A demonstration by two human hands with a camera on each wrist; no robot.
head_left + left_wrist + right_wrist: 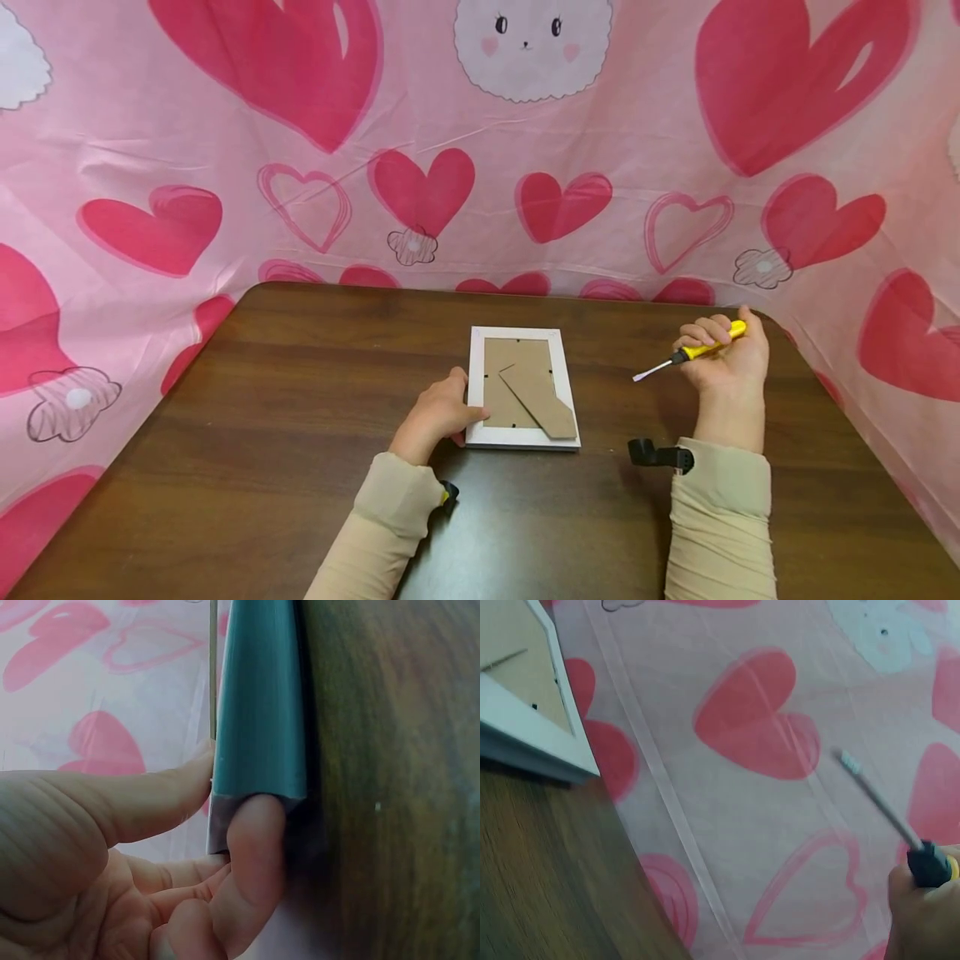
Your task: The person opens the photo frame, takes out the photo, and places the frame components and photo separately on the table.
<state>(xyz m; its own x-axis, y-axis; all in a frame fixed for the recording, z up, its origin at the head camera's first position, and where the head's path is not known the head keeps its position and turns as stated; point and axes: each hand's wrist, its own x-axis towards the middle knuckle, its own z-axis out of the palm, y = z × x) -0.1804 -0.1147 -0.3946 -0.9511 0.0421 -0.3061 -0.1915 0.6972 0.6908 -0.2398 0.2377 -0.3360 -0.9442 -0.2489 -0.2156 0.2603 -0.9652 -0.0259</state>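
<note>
A white picture frame (517,437) lies face down on the table, its brown backing board (525,354) and slanted easel stand (542,407) showing. My left hand (435,412) grips the frame's left edge, thumb on the back side. In the left wrist view, the fingers (256,840) curl against the side of the frame (262,697). To the right, my right hand (723,358) holds a screwdriver (697,346) by its yellow handle, raised off the table. The shaft points left toward the frame, with its tip apart from it. Small black tabs (486,376) sit around the backing's edges.
The dark brown wooden table (300,400) has rounded far corners. Behind it and along both sides hangs a pink cloth (487,125) printed with hearts. Black wrist mounts (660,455) stick out from the sleeves.
</note>
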